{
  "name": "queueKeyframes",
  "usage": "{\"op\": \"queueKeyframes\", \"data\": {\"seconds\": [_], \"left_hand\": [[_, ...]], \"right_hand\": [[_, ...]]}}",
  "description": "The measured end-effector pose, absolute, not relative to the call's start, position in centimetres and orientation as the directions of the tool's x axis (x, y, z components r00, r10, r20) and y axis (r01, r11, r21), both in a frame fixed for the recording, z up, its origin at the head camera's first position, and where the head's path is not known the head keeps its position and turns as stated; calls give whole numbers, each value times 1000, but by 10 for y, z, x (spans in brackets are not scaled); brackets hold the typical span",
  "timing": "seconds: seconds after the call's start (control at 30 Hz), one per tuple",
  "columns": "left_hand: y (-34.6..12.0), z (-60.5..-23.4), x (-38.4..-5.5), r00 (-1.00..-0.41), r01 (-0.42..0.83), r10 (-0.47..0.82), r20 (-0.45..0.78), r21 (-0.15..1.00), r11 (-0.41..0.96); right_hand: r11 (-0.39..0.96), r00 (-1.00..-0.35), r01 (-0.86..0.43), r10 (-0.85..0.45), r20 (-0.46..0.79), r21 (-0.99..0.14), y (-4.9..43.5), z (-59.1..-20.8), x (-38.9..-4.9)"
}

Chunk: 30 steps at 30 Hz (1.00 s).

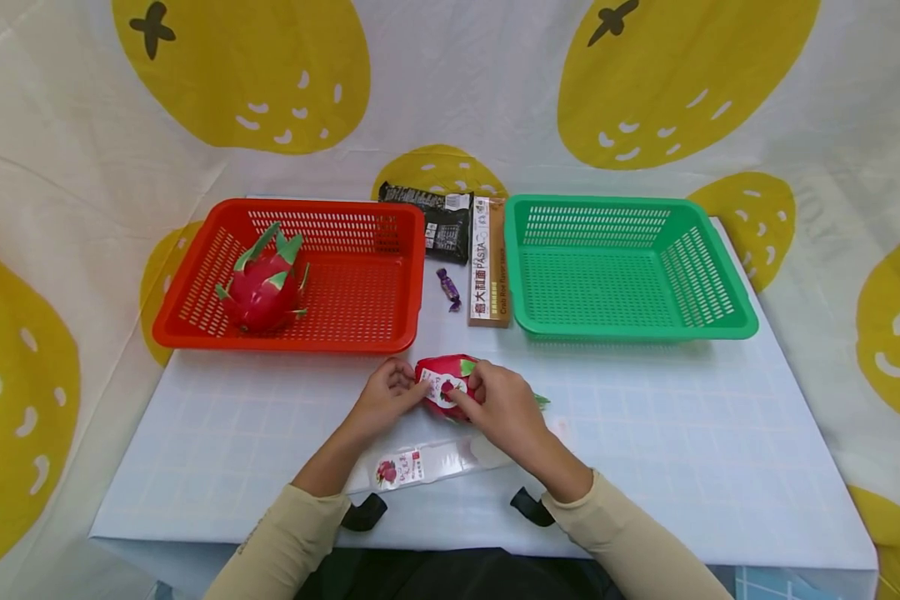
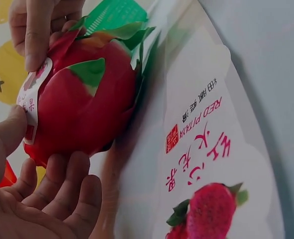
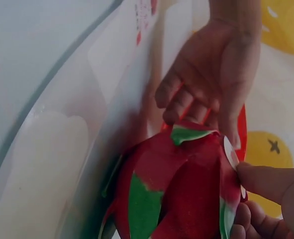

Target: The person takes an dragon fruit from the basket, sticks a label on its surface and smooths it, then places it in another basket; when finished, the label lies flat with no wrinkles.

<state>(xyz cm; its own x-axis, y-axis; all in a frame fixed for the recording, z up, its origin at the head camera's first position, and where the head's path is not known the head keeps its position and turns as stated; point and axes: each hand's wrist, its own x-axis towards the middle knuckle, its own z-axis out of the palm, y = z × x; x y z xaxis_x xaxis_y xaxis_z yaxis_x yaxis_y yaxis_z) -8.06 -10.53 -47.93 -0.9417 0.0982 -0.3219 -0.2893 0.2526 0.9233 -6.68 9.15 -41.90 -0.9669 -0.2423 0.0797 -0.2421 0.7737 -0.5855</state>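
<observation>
A red dragon fruit (image 1: 446,364) with green-tipped scales lies on the table in front of the person, held between both hands. A white printed label (image 2: 35,99) sits on its skin. My left hand (image 1: 390,394) has its thumb on one end of the label and its fingers curled against the fruit's side. From the other side my right hand (image 1: 507,406) presses its thumb on the label, fingers bent against the fruit. Below the hands lies a clear backing strip (image 1: 444,460) bearing another dragon fruit label (image 1: 399,469).
At the back left stands a red basket (image 1: 360,340) with another dragon fruit (image 1: 261,292) inside. A green basket (image 1: 637,331) is at the back right. Between them lie a black packet (image 1: 446,233), a pasta box (image 1: 489,262) and a purple-wrapped candy (image 1: 448,289).
</observation>
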Motion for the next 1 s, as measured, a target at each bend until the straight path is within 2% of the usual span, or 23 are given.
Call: {"op": "queueKeyframes", "data": {"seconds": [0.1,0.27,0.4,0.73,1.0], "left_hand": [[-106,-481,-81,-933,-301,141,-331,933,198],[-109,-484,-81,-885,-407,235,-403,913,32],[-110,-484,-80,-857,-464,270,-439,885,-32],[-110,-477,-79,-855,-475,224,-467,880,18],[-104,-483,-83,-881,-428,170,-441,897,111]], "right_hand": [[752,-966,-230,-252,54,-618,94,-418,-68],[726,-966,-198,-257,8,-658,96,-416,-69],[707,-961,-207,-277,4,-676,98,-415,-70],[667,-929,-218,-365,-58,-712,107,-408,-68],[669,-944,-209,-329,-32,-714,105,-411,-69]]}}
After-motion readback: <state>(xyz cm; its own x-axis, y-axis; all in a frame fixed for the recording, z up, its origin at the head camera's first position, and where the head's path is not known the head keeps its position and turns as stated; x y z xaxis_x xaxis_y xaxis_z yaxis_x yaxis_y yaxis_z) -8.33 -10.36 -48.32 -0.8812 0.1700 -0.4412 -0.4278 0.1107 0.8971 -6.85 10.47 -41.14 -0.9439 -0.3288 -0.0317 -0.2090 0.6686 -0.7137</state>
